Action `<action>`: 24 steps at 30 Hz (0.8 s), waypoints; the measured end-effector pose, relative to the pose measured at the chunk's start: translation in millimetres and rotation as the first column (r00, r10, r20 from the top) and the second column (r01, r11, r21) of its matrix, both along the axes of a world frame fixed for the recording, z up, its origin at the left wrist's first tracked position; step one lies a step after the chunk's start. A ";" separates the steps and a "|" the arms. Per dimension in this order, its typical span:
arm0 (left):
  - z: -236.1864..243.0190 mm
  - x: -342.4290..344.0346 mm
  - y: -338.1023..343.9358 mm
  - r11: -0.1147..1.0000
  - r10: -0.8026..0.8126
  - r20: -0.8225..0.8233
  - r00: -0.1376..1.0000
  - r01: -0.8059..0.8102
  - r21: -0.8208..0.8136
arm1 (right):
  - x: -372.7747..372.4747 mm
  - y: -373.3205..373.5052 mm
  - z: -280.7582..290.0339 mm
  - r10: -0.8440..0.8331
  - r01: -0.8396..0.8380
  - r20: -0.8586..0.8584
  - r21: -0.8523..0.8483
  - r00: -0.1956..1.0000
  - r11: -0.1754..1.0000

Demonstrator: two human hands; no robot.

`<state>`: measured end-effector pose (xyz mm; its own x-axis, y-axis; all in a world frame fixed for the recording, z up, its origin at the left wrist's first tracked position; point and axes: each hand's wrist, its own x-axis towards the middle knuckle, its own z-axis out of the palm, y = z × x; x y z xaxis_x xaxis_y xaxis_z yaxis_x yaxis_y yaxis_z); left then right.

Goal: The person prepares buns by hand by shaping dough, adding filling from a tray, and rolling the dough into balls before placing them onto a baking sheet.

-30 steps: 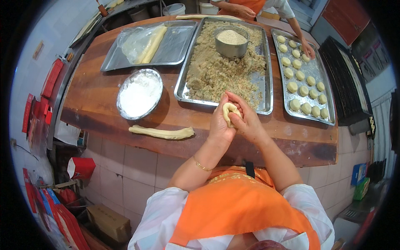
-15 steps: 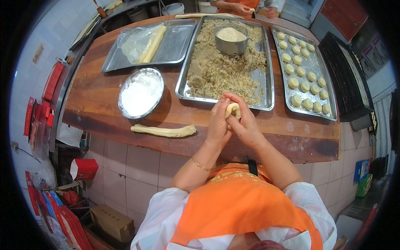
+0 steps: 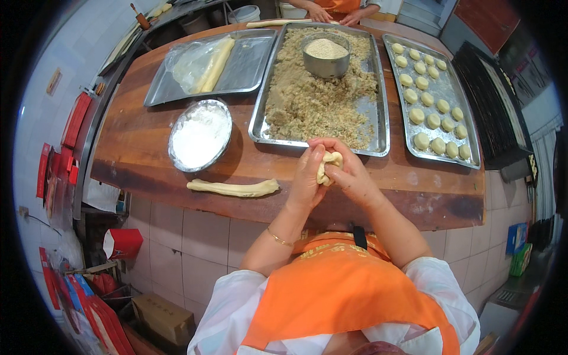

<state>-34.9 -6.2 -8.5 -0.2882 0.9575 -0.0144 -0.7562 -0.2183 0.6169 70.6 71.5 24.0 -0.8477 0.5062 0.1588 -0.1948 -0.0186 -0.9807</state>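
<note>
A small piece of pale dough [image 3: 329, 168] with a hollow in it sits between my two hands, above the table's front edge. My left hand [image 3: 308, 175] is cupped around one side of it. My right hand [image 3: 348, 168] wraps the other side, its thumb pressed at the dough's opening. Just beyond them lies a large metal tray [image 3: 284, 141] spread with a crumbly brown filling [image 3: 307, 106]. A rope of dough [image 3: 234, 189] rests on the wood to the left of my hands.
A bowl of white flour [image 3: 201, 133] stands at left, below a tray [image 3: 251, 62] with plastic-covered dough [image 3: 214, 65]. A metal pot of pale grains [image 3: 326, 56] sits in the filling. Rows of round dough pieces fill a right-hand tray [image 3: 435, 89]. Across the table, another person's hands [image 3: 334, 15] touch a dough strip.
My right thumb has shifted on the dough, and its opening now looks more folded and uneven. Across the table, the other person's hands have come down to the dough strip.
</note>
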 end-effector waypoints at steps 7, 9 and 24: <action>-15.0 -0.5 -2.1 0.996 0.092 0.029 0.995 -0.092 0.003 | 9.9 12.1 13.4 0.169 -0.166 0.001 0.175 0.986 0.970; -0.6 0.9 -2.2 1.000 0.013 0.121 0.993 -0.014 0.010 | 12.1 18.4 10.3 0.001 -0.034 0.047 0.712 0.999 0.701; 29.0 34.5 -9.6 0.999 0.042 0.017 0.999 -0.042 -0.015 | 4.1 10.9 6.6 -0.310 0.388 -0.234 0.521 0.922 0.760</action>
